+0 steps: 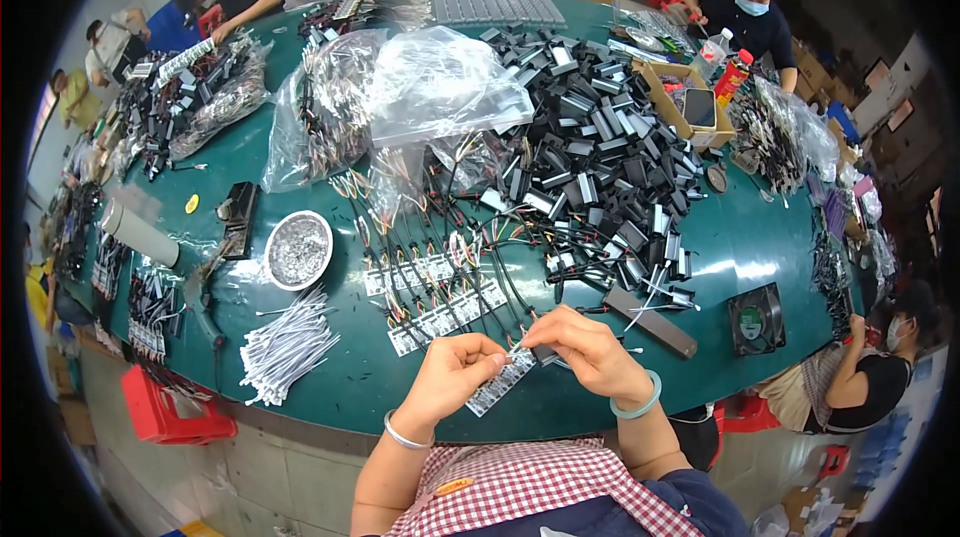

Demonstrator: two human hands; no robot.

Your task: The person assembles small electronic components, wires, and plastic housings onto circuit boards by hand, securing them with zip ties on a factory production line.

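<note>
Above a white circuit-board strip [497,387] at the table's near edge, my two hands almost meet. My left hand [458,377] has thumb and forefinger pinched together; the small piece between them cannot be made out. Thin wires from the board's upper end reach the pinched fingertips of my right hand [583,349], and a small dark part shows beneath that hand. Just beyond lie further wired board strips [447,317], their red, black and white leads running up the table. A grey-brown bar [651,321] lies to the right of my right hand.
White cable ties [290,347] are heaped at left, below a white bowl [298,250] of small bits. Black housings [600,137] pile up beyond, beside clear plastic bags [440,82]. A black fan [757,319] sits at right. Several people work around the green table [720,247].
</note>
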